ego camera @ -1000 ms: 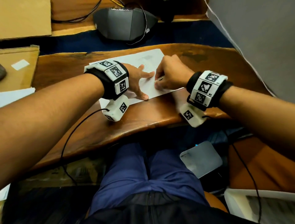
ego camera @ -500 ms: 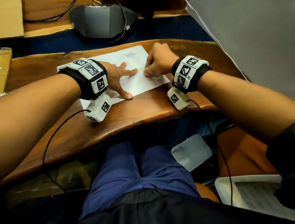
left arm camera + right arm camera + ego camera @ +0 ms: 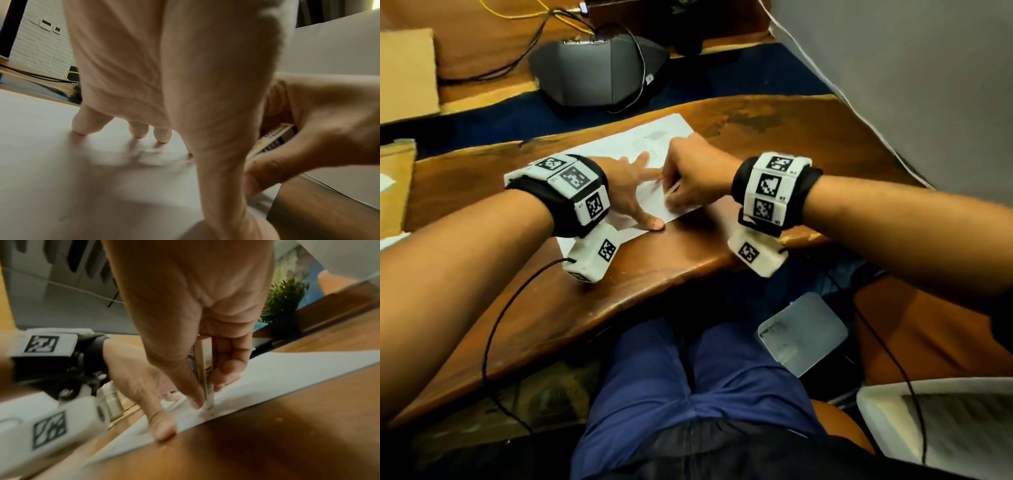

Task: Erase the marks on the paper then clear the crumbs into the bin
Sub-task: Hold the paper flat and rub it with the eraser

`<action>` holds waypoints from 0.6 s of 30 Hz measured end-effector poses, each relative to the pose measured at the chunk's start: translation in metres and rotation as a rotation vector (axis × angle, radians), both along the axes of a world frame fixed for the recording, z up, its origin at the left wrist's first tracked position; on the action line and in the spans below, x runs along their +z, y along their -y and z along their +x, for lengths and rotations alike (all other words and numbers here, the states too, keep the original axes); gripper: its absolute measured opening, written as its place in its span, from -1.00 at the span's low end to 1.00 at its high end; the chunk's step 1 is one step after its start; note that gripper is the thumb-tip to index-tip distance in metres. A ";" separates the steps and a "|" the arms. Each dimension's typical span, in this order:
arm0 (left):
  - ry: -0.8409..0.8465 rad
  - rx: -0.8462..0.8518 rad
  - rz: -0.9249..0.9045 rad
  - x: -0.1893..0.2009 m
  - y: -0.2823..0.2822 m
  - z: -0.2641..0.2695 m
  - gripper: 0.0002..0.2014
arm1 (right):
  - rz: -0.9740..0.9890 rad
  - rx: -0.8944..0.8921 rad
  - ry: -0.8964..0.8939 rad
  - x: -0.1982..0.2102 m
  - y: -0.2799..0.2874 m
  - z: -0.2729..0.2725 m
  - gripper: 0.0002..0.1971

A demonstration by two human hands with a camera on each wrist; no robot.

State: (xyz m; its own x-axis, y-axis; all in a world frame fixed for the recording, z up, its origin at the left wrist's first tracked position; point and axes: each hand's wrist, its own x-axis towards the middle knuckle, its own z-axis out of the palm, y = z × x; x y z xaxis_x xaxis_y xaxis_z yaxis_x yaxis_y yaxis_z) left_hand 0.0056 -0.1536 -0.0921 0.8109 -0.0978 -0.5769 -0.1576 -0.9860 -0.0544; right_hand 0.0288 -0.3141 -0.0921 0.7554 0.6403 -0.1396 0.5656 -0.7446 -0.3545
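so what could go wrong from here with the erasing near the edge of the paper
1. The eraser, pinched by the right hand, works close to the near edge of the paper; a hard stroke could crease or tear it.
2. The left hand presses the sheet with spread fingers only on one side, so it may slip or buckle.
3. Crumbs near the table edge could drop onto the lap rather than reach the bin.

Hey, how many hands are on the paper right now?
2. The left hand presses spread fingers on the paper, left of the right hand. The right hand pinches the eraser, its tip on the paper by the near edge.
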 end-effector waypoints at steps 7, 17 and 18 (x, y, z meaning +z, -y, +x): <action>-0.001 0.006 -0.001 0.000 -0.001 -0.001 0.17 | -0.015 -0.037 0.048 0.000 0.000 0.019 -0.89; 0.001 -0.002 -0.003 0.001 -0.002 -0.001 0.14 | -0.015 0.062 -0.006 -0.002 -0.003 0.015 -0.87; -0.003 -0.003 -0.007 0.001 -0.002 0.000 0.15 | -0.021 0.054 -0.022 0.001 -0.002 0.018 -0.87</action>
State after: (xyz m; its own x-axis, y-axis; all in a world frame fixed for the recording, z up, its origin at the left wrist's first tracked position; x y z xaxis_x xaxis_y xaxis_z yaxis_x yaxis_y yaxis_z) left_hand 0.0056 -0.1517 -0.0915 0.8086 -0.1045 -0.5790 -0.1611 -0.9858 -0.0470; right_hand 0.0465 -0.3120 -0.0916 0.7162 0.6768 -0.1700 0.5974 -0.7206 -0.3520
